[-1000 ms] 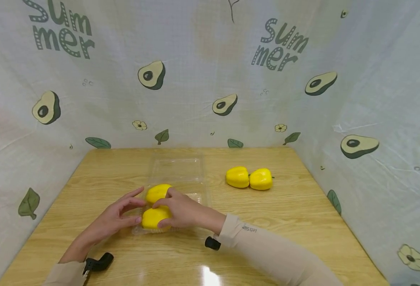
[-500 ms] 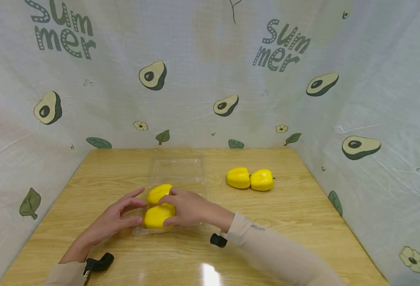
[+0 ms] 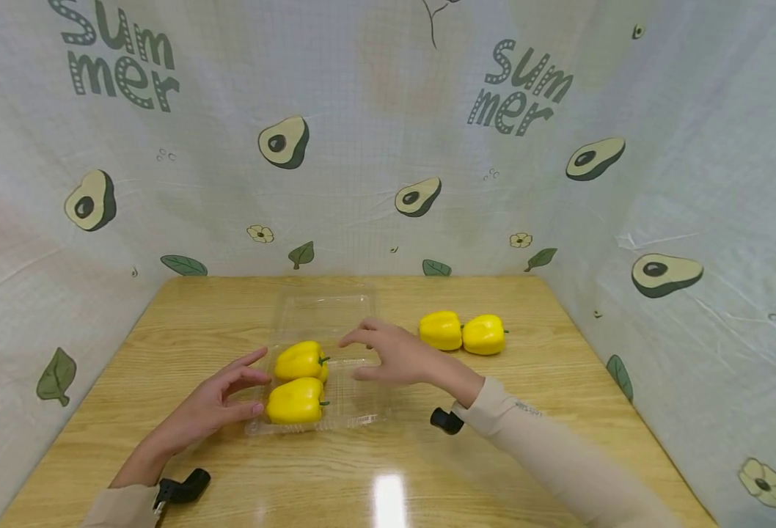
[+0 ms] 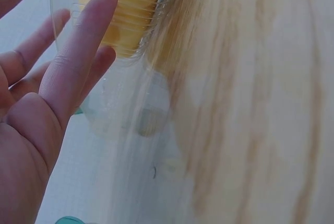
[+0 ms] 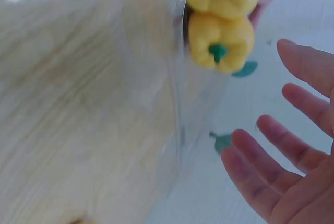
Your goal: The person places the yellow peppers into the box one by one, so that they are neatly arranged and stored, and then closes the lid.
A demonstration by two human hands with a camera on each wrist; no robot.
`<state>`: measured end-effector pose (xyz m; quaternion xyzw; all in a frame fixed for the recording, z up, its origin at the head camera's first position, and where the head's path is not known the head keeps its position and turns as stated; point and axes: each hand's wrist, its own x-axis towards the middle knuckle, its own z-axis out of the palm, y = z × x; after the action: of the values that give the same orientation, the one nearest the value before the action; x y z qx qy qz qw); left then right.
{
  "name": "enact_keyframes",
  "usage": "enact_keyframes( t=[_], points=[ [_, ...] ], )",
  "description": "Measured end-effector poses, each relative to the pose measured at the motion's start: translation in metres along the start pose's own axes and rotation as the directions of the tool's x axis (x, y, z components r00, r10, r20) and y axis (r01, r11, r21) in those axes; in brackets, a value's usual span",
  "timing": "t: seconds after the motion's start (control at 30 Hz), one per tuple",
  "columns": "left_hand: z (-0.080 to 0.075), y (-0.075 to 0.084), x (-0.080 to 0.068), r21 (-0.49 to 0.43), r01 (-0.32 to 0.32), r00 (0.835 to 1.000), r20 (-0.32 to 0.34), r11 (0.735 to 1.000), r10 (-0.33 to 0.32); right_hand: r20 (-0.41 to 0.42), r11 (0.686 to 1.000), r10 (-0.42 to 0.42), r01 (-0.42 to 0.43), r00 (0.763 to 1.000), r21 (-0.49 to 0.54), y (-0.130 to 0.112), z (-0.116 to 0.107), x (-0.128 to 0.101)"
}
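**Two peppers boxed, two beyond the right hand**

On the wooden surface (image 3: 526,411), the clear plastic clamshell tray (image 3: 355,411) lies between both hands. The open left hand (image 3: 219,400) touches its edge beside two yellow bell peppers (image 3: 298,381). The open right hand (image 3: 397,356) hovers nearer the loose yellow pepper pair (image 3: 462,331).

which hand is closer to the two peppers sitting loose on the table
Right. The right hand hovers over the tray, just left of the loose peppers; the left hand rests at the tray's far left side.

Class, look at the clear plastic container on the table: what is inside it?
Two yellow bell peppers lie side by side in the left half of the clear container; the right half looks bare. The left hand covers part of the container's left edge.
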<state>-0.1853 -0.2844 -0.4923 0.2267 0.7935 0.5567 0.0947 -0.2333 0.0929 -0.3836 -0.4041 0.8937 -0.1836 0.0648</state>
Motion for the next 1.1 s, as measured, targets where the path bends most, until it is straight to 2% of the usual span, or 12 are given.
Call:
enact_keyframes(
  t=[0.27, 0.5, 0.83, 1.1],
  points=[
    [0.0, 0.002, 0.0, 0.011, 0.004, 1.0, 0.002, 1.0, -0.004, -0.06, 0.998, 0.059, -0.06, 0.996, -0.018, 0.043, -0.033, -0.03],
    [0.0, 0.002, 0.0, 0.019, 0.002, 1.0, -0.003, 1.0, -0.002, -0.072, 0.993, 0.116, -0.118, 0.991, -0.026, 0.078, -0.048, -0.046],
    [0.002, 0.002, -0.001, 0.021, 0.006, 1.0, -0.013, 1.0, -0.005, -0.043, 0.987, 0.161, -0.161, 0.986, 0.014, 0.123, -0.047, -0.056],
    [0.001, 0.001, 0.0, 0.022, 0.012, 1.0, -0.012, 1.0, -0.012, -0.038, 0.981, 0.193, -0.193, 0.98, 0.007, 0.144, -0.044, -0.06]
  ],
)
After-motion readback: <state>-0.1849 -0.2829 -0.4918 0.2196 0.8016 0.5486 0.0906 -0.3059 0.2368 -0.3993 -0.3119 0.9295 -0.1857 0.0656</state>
